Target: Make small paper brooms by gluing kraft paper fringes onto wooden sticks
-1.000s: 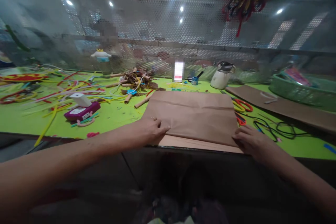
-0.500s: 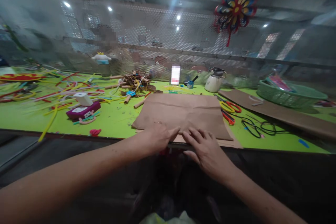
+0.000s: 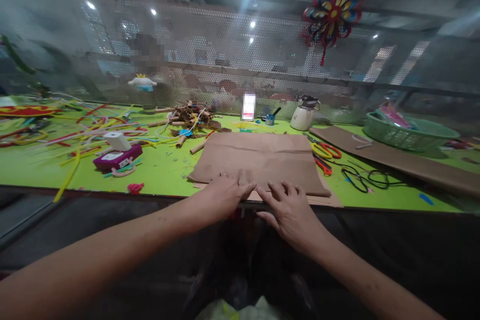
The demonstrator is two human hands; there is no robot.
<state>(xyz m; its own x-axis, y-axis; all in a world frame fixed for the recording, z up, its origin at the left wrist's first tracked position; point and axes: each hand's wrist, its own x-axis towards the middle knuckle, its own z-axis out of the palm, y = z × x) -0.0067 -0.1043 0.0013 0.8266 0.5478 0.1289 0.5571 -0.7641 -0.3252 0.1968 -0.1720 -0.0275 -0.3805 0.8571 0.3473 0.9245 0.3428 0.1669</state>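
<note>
A sheet of brown kraft paper [image 3: 258, 157], creased across its far part, lies on the green table at its front edge. Lighter brown paper [image 3: 332, 199] shows beneath it at the right and front. My left hand [image 3: 225, 192] rests on the near edge of the sheet, fingers laid out over it and thumb pointing right. Beside it, my right hand [image 3: 287, 207] has its fingers spread on the same edge, its thumb apart and lower. Neither hand grasps anything. The tips of the left fingers are partly hidden behind the hand.
Right of the paper lie yellow-handled scissors [image 3: 321, 150], orange handles [image 3: 323, 166] and a black cord [image 3: 354, 180]. A green basket [image 3: 412, 135] stands beyond. Rolled brown tubes [image 3: 191, 115] are heaped behind. At left sit a purple power strip [image 3: 118, 158] and colourful strips [image 3: 77, 172].
My right hand has shifted slightly left along the near edge, closer to my left hand. The paper has stayed in place, while the view has moved a little.
</note>
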